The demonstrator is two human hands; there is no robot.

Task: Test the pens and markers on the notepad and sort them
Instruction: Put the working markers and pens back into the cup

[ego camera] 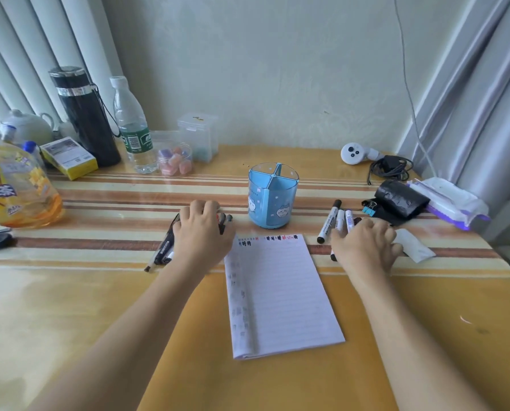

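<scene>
- At the middle of the counter (425, 321) lies the notepad (280, 295), open to a lined page, with small test scribbles in black, red and blue along its top edge.
- Just left of its top corner lie the pens (163, 252), a dark bunch. The left hand (203, 232) sits palm-down on them, and its fingers (209, 207) bend over the barrels, but I cannot tell whether they grip or merely rest.
- Just right of the pad lie the markers (335, 221), side by side. The right hand (363, 247) lies across their lower ends, fingers (381, 229) spread and relaxed, holding nothing.
- Behind the pad stands the blue pen holder (273, 200), split into compartments; I see nothing in it.
- To my eye the risk is rolling: round barrels under flat palms could slip away, the markers toward the binder clip (371, 207) and the white paper slip (413, 247). A hurried reach could also tip the holder, which stands close between both hands.
- The widest bare stretch is the near counter on either side of the pad. The right edge comes soon after the wipes pack (449, 203), and bottles (132, 126) crowd the far left.
</scene>
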